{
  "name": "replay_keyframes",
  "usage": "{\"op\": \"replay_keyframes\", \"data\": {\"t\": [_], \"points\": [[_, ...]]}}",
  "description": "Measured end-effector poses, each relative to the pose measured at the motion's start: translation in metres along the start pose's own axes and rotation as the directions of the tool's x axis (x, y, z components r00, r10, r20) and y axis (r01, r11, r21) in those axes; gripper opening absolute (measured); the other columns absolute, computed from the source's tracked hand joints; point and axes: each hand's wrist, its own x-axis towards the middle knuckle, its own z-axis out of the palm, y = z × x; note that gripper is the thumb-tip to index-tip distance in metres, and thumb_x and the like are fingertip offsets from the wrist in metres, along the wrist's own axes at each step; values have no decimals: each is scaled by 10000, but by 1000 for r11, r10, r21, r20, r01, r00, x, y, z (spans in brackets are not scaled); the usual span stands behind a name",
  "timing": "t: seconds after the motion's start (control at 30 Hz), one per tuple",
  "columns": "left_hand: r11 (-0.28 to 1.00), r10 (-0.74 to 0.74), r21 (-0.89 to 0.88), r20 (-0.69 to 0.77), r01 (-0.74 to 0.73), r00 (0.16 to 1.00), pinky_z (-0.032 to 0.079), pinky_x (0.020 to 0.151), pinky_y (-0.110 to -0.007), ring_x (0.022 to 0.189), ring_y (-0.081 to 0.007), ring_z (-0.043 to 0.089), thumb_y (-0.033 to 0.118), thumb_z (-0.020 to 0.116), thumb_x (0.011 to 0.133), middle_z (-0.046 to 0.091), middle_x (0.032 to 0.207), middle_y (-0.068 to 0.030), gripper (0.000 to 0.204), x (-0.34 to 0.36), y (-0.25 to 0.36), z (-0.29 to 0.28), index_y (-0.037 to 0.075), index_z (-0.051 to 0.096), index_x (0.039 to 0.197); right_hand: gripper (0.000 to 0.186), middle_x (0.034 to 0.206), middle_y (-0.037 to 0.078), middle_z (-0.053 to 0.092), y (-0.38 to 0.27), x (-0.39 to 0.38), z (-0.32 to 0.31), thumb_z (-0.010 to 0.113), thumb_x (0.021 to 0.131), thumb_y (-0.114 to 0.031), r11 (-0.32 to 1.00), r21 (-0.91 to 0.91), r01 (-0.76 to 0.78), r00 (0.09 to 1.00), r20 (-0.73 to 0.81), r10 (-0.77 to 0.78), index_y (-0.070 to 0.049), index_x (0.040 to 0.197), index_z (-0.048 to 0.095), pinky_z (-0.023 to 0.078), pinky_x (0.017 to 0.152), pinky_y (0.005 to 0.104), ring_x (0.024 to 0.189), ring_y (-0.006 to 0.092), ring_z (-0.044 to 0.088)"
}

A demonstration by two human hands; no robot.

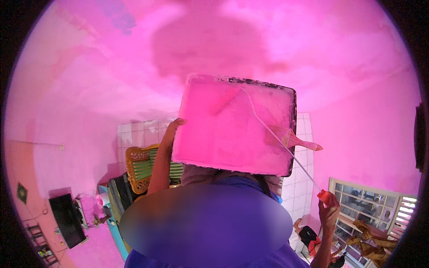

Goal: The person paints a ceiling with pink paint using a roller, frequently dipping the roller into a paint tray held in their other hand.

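Note:
A wide paint tray (201, 143) coated with bright pink paint is held up in front of my body, its dark rim showing through along the top and right. My left hand (177, 126) grips the tray's left edge, with the fingers partly hidden by it. My right hand (329, 207) is closed around the red handle (322, 194) of a paint roller. The roller's long thin metal rod (263, 123) crosses the tray to its pink roller sleeve (225, 100), which lies in the paint. A paint-smeared brush (300, 142) rests over the tray's right rim, touched by neither hand.
Pink walls (357, 98) surround me, and a shadow falls on the one ahead. At left stand a carved wooden bench (139, 165) with green slats and a dark television (67, 219). Lower right, another person (311, 241) is on the tiled floor near a glazed window (364, 201).

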Motion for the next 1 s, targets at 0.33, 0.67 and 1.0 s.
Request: {"op": "replay_keyframes", "data": {"t": [0.33, 0.67, 1.0], "points": [[998, -36, 45, -28, 37, 999, 458, 727, -326, 805, -181, 553, 261, 528, 825, 559, 880, -65, 259, -3, -7, -3, 36, 560, 950, 140, 701, 184, 571, -15, -39, -11, 606, 712, -82, 983, -12, -186, 972, 142, 185, 11, 792, 541, 432, 535, 380, 616, 344, 572], [995, -76, 52, -60, 80, 995, 458, 693, -310, 768, -187, 567, 304, 579, 760, 570, 861, -87, 383, -3, 6, 2, -4, 534, 984, 452, 876, 118, 607, -29, -35, -18, 694, 676, -137, 940, -292, -175, 896, 348, 275, -51, 1077, 502, 488, 720, 322, 788, 221, 595], [999, -5, 54, 31, 4, 1000, 466, 740, -318, 842, -177, 568, 310, 525, 833, 589, 940, -110, 409, -15, 0, -3, -42, 543, 1040, 841, 699, 99, 584, -42, -16, -17, 819, 475, -220, 924, 11, -383, 824, 456, 336, -53, 1202, 429, 486, 598, 344, 660, 219, 584]]}}
